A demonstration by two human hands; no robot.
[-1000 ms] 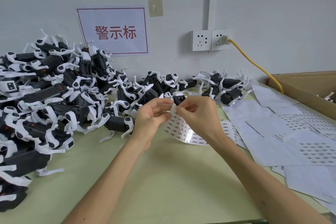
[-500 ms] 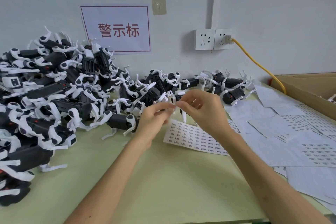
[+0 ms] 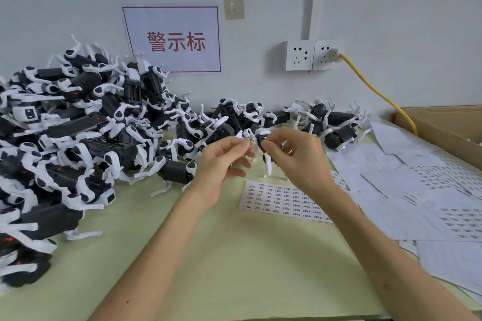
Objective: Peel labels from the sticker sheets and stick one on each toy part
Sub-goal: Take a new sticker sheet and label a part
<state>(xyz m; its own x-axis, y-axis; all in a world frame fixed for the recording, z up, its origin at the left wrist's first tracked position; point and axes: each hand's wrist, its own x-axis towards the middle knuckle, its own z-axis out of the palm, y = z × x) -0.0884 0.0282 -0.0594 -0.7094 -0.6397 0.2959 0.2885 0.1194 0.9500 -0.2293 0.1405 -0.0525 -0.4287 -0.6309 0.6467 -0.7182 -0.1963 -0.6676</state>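
Both hands are raised together above the table (image 3: 208, 255), just in front of the big pile of toys (image 3: 78, 138). The left hand (image 3: 221, 161) has thumb and forefinger pinched narrow on something small and pale, which looks to be a peeled label (image 3: 251, 144), though it is too small to be sure; its other fingers hang loosely curled. The right hand (image 3: 297, 161) pinches a small black and white toy part (image 3: 266, 164) at its fingertips, with a white leg hanging down below. The sticker sheet (image 3: 284, 202) lies flat on the table just beneath the hands, with more loose sheets (image 3: 417, 190) spread out to the right. The step in hand appears to be bringing label and part together. To do it well, the label is best held by one edge only, so that the sticky side does not catch the fingertip or fold on itself. The right hand needs to turn a flat face of the part towards the label and hold it steady. One edge should go down first, then the rest be smoothed on with the thumb, which avoids wrinkles and a crooked set. The dangling leg could snag the label, so it is best kept turned away.
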